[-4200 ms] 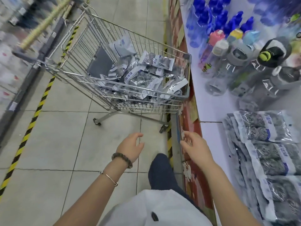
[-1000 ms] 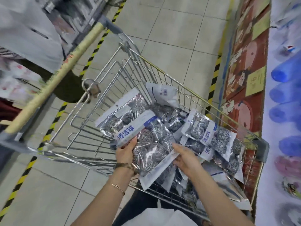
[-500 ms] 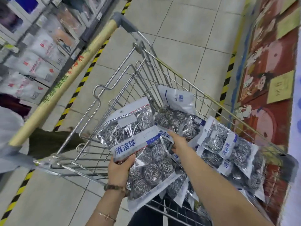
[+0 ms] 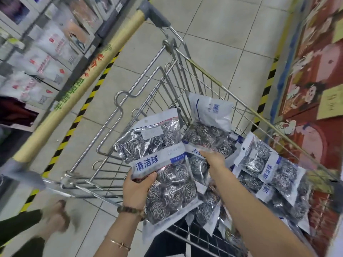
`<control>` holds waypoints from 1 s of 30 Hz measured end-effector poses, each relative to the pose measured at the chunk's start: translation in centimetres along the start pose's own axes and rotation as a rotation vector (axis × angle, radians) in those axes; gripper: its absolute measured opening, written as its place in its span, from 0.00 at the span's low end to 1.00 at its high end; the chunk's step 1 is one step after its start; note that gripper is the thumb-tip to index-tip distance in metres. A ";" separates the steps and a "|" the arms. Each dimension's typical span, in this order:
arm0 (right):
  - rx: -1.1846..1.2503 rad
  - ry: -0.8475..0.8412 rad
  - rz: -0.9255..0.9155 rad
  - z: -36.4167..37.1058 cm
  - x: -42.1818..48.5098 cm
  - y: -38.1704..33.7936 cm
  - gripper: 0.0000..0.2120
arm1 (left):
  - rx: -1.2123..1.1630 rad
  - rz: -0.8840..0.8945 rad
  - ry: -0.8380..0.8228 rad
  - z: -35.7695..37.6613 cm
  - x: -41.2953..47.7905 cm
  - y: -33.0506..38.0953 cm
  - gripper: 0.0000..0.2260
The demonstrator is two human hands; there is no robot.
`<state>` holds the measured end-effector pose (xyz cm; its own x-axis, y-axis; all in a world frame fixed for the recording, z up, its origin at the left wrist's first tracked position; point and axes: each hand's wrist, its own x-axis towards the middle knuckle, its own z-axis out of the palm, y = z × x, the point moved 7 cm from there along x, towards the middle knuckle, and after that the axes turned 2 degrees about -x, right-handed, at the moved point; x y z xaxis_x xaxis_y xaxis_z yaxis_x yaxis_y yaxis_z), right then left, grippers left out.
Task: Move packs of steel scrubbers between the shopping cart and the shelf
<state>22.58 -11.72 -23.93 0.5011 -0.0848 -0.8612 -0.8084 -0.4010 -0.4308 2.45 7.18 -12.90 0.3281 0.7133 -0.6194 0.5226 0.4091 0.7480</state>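
A wire shopping cart (image 4: 207, 75) holds several clear packs of steel scrubbers with white and blue labels. My left hand (image 4: 138, 190) grips one large pack (image 4: 163, 158) by its lower left side and holds it above the cart's near edge. My right hand (image 4: 213, 159) reaches into the cart and its fingers close on the edge of another pack (image 4: 206, 136) lying behind the held one; the fingertips are partly hidden. More packs (image 4: 267, 171) lie heaped at the cart's right side.
The cart's yellow push handle (image 4: 78, 93) runs diagonally at left. A shelf of boxed goods (image 4: 46, 51) lines the far left, behind black-and-yellow floor tape. A red decorated shelf base (image 4: 311, 93) stands at right. Another person's sandalled foot (image 4: 55, 217) is at lower left.
I walked up to the cart from the shelf. My left hand took up a pack and keeps holding it; my right hand moved off that pack and deeper into the cart onto another pack.
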 end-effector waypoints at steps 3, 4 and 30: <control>-0.001 -0.015 -0.054 -3.7 -1.8 0.8 0.33 | -0.005 -0.008 -0.039 -0.2 0.4 0.4 0.38; 0.023 -0.017 -0.072 -5.3 -2.3 1.3 0.34 | 0.003 -0.012 -0.061 -0.2 0.5 0.6 0.37; 0.057 0.184 -0.406 -30.4 -17.4 9.8 0.22 | 0.263 0.147 -0.656 13.7 -7.0 6.0 0.13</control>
<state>15.30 -41.90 -4.99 0.8238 -0.0933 -0.5592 -0.5478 -0.3848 -0.7428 14.04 -3.15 -7.28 0.7716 0.2278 -0.5939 0.5815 0.1256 0.8038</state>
